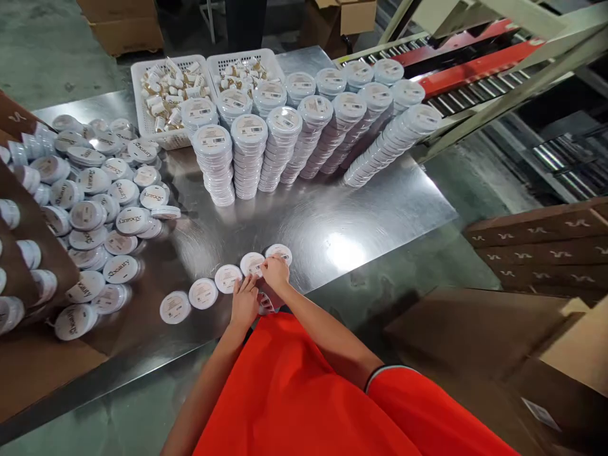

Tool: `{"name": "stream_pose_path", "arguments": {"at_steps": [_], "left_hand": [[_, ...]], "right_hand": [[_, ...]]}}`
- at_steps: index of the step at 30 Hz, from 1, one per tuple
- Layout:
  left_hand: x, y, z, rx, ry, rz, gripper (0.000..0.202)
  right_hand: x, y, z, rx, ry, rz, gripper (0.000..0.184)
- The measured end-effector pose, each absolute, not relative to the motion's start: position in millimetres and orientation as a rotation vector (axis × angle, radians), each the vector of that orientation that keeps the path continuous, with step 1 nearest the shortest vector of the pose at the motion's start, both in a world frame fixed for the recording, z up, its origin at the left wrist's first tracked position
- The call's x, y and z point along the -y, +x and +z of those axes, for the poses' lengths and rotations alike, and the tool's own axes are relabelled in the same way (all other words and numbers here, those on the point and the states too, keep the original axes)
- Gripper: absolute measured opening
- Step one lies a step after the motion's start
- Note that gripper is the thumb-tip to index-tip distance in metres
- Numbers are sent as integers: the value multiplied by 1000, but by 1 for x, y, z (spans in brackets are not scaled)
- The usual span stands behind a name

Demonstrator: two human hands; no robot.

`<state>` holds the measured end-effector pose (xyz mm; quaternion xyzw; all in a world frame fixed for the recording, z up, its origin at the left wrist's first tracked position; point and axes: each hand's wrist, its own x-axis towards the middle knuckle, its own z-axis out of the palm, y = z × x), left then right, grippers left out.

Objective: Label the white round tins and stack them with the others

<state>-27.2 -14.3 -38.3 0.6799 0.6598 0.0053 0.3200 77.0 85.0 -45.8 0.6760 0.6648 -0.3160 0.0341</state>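
Several flat round white tins lie in a curved row at the near edge of the metal table (pixel 380 209). My right hand (pixel 274 272) rests on the tin second from the right (pixel 250 263), fingertips pressed to its lid. My left hand (pixel 244 303) lies beside it, fingers touching the lower edge of that tin and the one to its left (pixel 227 278). A small striped sheet (pixel 266 303) shows under my hands; which hand holds it I cannot tell. The rightmost tin (pixel 280 253) lies just past my right hand.
Tall stacks of the same tins (pixel 285 145) stand at the table's far middle. A loose pile of tins (pixel 99 202) covers the left. Two white baskets (pixel 166 95) of small bottles sit at the back. Brown cartons (pixel 536 240) lie to the right, a roller conveyor (pixel 475 69) behind.
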Motion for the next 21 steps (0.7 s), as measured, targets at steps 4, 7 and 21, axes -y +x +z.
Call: {"name": "stream_pose_path", "arguments": {"at_steps": [4, 7, 21], "left_hand": [[14, -27, -37, -1761, 1752, 42, 33], [15, -25, -39, -1778, 1723, 79, 30], [39, -55, -21, -1895, 1315, 847, 23]], "right_hand": [[-92, 79, -41, -2066, 1964, -866, 25], [-102, 82, -41, -2022, 1933, -890, 32], [-55, 103, -38, -2061, 1527, -2414, 25]]}}
